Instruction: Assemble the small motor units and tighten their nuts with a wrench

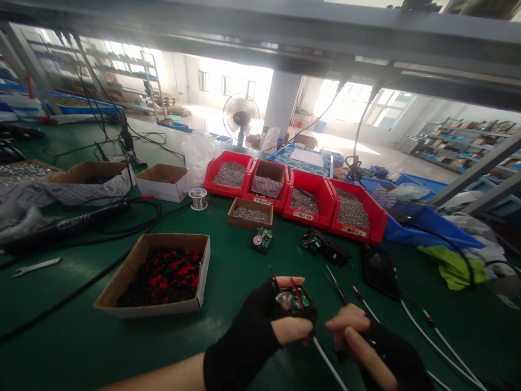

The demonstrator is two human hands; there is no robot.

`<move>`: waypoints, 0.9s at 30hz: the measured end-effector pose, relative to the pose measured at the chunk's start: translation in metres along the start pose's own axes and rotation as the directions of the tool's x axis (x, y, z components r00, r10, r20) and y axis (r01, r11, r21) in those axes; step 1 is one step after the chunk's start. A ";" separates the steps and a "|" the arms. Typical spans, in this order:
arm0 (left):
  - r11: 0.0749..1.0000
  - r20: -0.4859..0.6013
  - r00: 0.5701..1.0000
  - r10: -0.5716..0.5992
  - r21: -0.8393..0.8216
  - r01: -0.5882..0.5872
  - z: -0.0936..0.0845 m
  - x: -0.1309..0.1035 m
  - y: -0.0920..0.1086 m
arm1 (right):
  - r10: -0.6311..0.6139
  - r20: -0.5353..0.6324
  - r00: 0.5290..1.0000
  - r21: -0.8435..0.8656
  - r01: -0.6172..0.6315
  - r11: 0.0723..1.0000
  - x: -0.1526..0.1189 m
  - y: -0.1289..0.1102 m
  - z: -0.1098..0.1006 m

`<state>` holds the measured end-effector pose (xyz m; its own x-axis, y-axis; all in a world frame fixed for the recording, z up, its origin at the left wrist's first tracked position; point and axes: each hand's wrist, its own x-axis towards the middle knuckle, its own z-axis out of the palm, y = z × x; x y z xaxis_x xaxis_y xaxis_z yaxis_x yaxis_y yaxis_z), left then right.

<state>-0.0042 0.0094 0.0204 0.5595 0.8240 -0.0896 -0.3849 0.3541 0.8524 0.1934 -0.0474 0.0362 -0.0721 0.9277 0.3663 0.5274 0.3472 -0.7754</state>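
My left hand (260,326), in a black fingerless glove, is closed around a small black device housing (311,310). Inside it show a green circuit board (302,302) and a clear round part; two red wires stick up, and a white cable (325,361) runs out below. Just to the right, my right hand (362,336), gloved the same way, has its fingers curled together. Thin metal tweezers (337,285) reach up and left from that hand, their tips apart with nothing between them. The grip on their rear end is partly hidden by the fingers.
Red bins (309,217) of small metal parts stand behind, with a small carton (250,221) before them. Another open device (263,238) and a black assembly (325,247) lie nearer. At left are a box of black and red pieces (118,310), a solder spool (198,199) and a wrench (36,267).
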 end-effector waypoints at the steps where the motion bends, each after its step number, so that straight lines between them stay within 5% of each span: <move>1: 0.996 0.002 0.999 -0.033 -0.088 0.033 0.002 0.002 0.000 | 0.099 0.006 0.995 0.013 -0.099 0.995 0.001 0.004 0.000; 5: 0.959 -0.015 0.993 -0.120 -0.259 0.112 0.005 0.010 -0.006 | 0.324 0.150 0.934 -0.093 -0.313 0.945 0.003 0.033 0.004; 9: 0.936 -0.069 0.975 -0.213 -0.300 0.183 0.002 0.013 -0.013 | 0.293 -0.077 0.953 -0.284 -0.303 0.910 0.004 0.034 -0.008; 12: 0.948 -0.097 0.969 -0.227 -0.251 0.197 0.002 0.014 -0.014 | 0.437 -0.263 0.860 -0.094 -0.474 0.876 0.007 0.013 -0.020; 15: 0.972 -0.108 0.976 -0.191 -0.159 0.172 0.004 0.014 -0.012 | 0.566 -0.099 0.819 0.141 -0.551 0.822 0.011 -0.001 -0.021; 18: 0.981 -0.146 0.972 -0.183 -0.094 0.170 0.007 0.013 -0.008 | 0.488 0.053 0.871 0.177 -0.489 0.854 0.011 0.000 -0.013; 23: 0.985 -0.167 0.970 -0.175 -0.034 0.171 0.009 0.012 -0.009 | 0.192 -0.087 0.977 0.115 -0.182 0.977 -0.005 0.007 -0.003; 27: 0.986 -0.172 0.971 -0.164 -0.048 0.158 0.006 0.009 -0.015 | -0.008 -0.084 0.996 -0.108 -0.001 0.994 -0.011 0.000 -0.003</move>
<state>0.0114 0.0091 0.0097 0.4808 0.8181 -0.3157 -0.3263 0.5011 0.8015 0.1965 -0.0580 0.0340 -0.0051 0.9101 0.4144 0.6159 0.3293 -0.7157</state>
